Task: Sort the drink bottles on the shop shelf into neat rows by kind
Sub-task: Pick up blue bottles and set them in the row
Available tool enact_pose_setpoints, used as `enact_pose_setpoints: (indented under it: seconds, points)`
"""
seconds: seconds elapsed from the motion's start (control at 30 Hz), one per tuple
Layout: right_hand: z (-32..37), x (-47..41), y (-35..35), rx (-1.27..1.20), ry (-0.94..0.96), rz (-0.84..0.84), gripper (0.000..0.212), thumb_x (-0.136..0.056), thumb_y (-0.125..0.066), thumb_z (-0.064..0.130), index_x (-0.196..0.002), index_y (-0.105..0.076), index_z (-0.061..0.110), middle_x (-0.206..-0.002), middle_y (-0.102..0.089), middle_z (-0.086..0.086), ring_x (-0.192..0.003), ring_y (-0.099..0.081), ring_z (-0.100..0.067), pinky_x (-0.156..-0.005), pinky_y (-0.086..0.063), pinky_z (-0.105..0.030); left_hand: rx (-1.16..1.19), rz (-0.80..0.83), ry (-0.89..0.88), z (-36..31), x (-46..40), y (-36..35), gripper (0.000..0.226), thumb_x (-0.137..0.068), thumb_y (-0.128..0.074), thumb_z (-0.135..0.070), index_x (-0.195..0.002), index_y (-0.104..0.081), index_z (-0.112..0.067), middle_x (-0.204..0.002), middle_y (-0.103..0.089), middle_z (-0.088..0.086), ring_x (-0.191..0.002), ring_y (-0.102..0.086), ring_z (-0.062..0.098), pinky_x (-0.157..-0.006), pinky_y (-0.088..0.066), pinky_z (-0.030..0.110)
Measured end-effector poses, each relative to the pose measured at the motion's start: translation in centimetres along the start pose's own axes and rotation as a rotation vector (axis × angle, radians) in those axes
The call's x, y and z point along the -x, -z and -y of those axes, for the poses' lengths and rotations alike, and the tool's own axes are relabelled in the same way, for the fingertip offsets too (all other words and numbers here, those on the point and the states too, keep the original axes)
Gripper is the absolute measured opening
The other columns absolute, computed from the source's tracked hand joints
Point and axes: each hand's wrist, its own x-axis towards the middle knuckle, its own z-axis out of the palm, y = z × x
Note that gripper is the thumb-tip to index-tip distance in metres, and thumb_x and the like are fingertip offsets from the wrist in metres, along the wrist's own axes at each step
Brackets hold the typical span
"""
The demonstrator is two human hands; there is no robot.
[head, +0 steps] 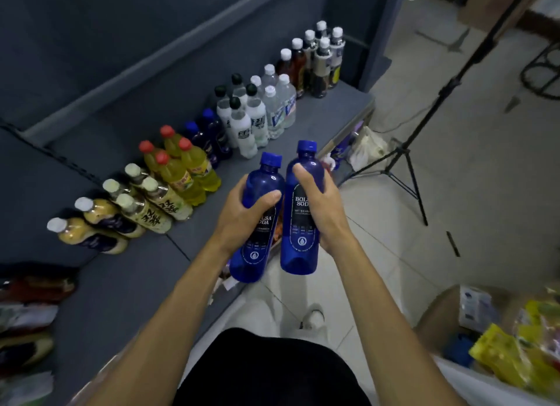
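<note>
While most of the shelf (127, 287) already looks sorted, you hold the last two strays: your left hand (242, 215) is wrapped round one blue bottle (257, 224), your right hand (315, 199) round a second blue bottle (303, 245), both upright and nearly touching, out past the shelf's front edge over the floor (454, 193). Ahead of your hands the kinds run in short double rows: tan drinks (100, 224) far left of your left hand, then pale tea (157, 202), yellow drinks with red caps (185, 169), blue bottles (209, 133) matching yours just beyond your left hand, white bottles with black caps (245, 124), clear water (278, 105), and dark bottles (315, 63) farthest ahead of your right hand. Judged from this, what's left is setting your two in front of the blue row, where bare shelf shows. Both held bottles are smooth translucent blue plastic, cylindrical with a rounded shoulder, ribbed screw cap and glossy dark label; probably rigid enough for a firm grip. Shelf is flat matte grey. Snack packs (27, 314) lie left of your left forearm, crinkly and blurred.
</note>
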Motion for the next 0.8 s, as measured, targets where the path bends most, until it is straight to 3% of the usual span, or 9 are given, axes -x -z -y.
enact_pose_setpoints:
  seconds: [0.13,0.3,0.43,0.53,0.67,0.8]
  points:
    - [0.3,-4.7,-1.8,0.075,0.058,0.089,0.04,-0.083,-0.074,0.033,-0.117,-0.054,0.023,-0.107,-0.068,-0.005,-0.095,-0.069,-0.023,-0.085,-0.058,-0.043,0.118,-0.145,-0.019,0.3,-3.6,0.8,0.044,-0.072,-0.079,-0.019,-0.109,-0.057,-0.009,-0.087,-0.071,-0.006,-0.079,-0.069,0.008,-0.067,-0.052,0.018]
    - [1.3,-10.7,-3.6,0.191,0.123,0.135,0.039,-0.086,-0.071,0.028,-0.12,-0.052,0.025,-0.107,-0.068,-0.001,-0.093,-0.069,-0.016,-0.082,-0.058,-0.033,0.139,-0.29,-0.074,1.1,-10.0,2.5,0.062,-0.066,-0.073,-0.037,-0.117,-0.054,-0.008,-0.099,-0.066,0.001,-0.086,-0.065,0.008,-0.074,-0.05,0.018]
    - [1.7,-15.8,-5.2,0.351,0.141,0.159,0.037,-0.087,-0.07,0.031,-0.119,-0.053,0.025,-0.105,-0.068,0.003,-0.094,-0.068,-0.012,-0.085,-0.055,-0.032,0.196,-0.325,-0.037,1.5,-13.8,4.0,0.055,-0.063,-0.072,-0.033,-0.108,-0.057,-0.007,-0.092,-0.067,0.001,-0.084,-0.064,0.013,-0.076,-0.051,0.025]
    - [1.6,-18.9,-6.4,0.429,0.148,0.22,0.034,-0.085,-0.069,0.032,-0.114,-0.053,0.024,-0.1,-0.068,0.007,-0.09,-0.067,-0.01,-0.081,-0.055,-0.033,0.2,-0.409,0.021,1.7,-16.3,4.9,0.035,-0.067,-0.071,-0.041,-0.093,-0.063,-0.019,-0.083,-0.068,-0.005,-0.08,-0.063,0.012,-0.075,-0.05,0.029]
    - [2.1,-22.6,-8.0,0.464,0.16,0.307,0.035,-0.079,-0.069,0.024,-0.109,-0.051,0.021,-0.09,-0.068,0.013,-0.085,-0.068,-0.01,-0.079,-0.055,-0.033,0.098,-0.555,-0.02,1.4,-18.9,5.9,0.016,-0.079,-0.071,-0.036,-0.087,-0.063,-0.024,-0.081,-0.067,-0.01,-0.078,-0.062,0.008,-0.074,-0.049,0.025]
    - [2.0,-25.7,-8.8,0.555,0.193,0.467,0.033,-0.08,-0.075,0.018,-0.103,-0.051,0.017,-0.085,-0.067,0.016,-0.08,-0.065,-0.005,-0.073,-0.051,-0.021,-0.126,-0.701,-0.015,1.7,-20.0,7.4,0.028,-0.082,-0.069,-0.038,-0.099,-0.067,-0.016,-0.098,-0.07,0.0,-0.092,-0.066,0.012,-0.081,-0.05,0.024]
